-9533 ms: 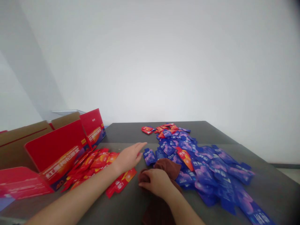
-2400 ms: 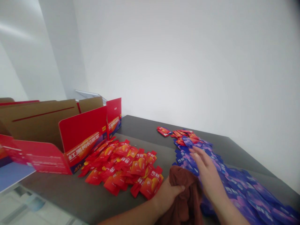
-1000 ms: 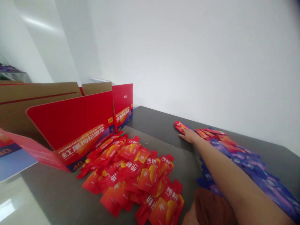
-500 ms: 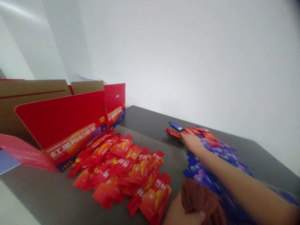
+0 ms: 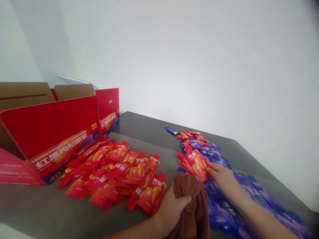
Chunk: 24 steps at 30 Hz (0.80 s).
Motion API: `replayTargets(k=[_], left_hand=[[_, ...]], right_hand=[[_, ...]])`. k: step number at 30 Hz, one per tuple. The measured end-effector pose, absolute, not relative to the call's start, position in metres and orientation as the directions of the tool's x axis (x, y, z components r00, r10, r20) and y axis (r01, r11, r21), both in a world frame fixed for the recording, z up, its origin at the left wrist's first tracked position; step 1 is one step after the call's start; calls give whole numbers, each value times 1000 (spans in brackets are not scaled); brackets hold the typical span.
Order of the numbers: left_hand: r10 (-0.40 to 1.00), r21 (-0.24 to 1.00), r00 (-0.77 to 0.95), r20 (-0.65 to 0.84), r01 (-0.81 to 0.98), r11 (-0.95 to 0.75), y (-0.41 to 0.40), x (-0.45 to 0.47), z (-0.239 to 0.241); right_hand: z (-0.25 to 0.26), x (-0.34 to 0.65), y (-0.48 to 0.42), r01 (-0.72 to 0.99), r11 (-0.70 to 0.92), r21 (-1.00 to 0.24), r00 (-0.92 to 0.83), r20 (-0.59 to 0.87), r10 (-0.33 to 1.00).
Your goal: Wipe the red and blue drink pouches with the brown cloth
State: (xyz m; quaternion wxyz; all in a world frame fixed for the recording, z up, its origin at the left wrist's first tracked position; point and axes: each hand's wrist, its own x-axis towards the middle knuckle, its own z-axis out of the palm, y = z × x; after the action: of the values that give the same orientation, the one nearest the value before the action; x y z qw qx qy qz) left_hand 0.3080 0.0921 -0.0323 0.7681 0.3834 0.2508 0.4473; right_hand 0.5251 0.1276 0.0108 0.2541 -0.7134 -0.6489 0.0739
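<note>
My left hand (image 5: 173, 207) is closed around a bunched brown cloth (image 5: 190, 202) at the lower middle. In my right hand (image 5: 223, 179), pinched by their lower end, are red sachets (image 5: 198, 162) with orange fruit printed on them; at least two overlap. They hang over a long heap of blue sachets (image 5: 224, 212) on the right. Left of the cloth lies a pile of red sachets (image 5: 119, 169), loosely layered on the dark table. More red sachets (image 5: 193, 136) rest on the far end of the blue heap.
An open red carton (image 5: 57, 132) with raised flaps stands at the left, beside the red pile. Behind it is a second red carton (image 5: 108, 109). A single blue sachet (image 5: 171, 130) lies near the back of the grey table (image 5: 144, 122), close to the white wall.
My right hand has come back from the far end of the blue heap with red sachets in its fingers. My left hand and the cloth have risen in view. The view has swung right.
</note>
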Motion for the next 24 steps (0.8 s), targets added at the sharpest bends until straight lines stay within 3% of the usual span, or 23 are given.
replayTargets(k=[3, 12, 16, 19, 21, 24], left_hand=[[891, 848, 451, -38, -457, 268, 95, 307, -35], [890, 845, 455, -39, -460, 272, 93, 302, -33], [916, 946, 314, 248, -280, -161, 84, 293, -25], [827, 895, 345, 444, -140, -423, 86, 290, -28], [867, 920, 312, 389, -76, -385, 92, 290, -32], [960, 983, 216, 181, -57, -172, 100, 294, -33]], right_hand=[[-2, 532, 99, 872, -93, -480, 213, 203, 956], [10, 525, 59, 858, -257, -445, 439, 375, 817], [9, 485, 46, 821, -168, -545, 400, 339, 851], [0, 448, 30, 766, -36, -642, 286, 289, 914], [-5, 432, 16, 730, 7, -683, 225, 251, 942], [-4, 428, -3, 661, 2, -751, 233, 207, 950]])
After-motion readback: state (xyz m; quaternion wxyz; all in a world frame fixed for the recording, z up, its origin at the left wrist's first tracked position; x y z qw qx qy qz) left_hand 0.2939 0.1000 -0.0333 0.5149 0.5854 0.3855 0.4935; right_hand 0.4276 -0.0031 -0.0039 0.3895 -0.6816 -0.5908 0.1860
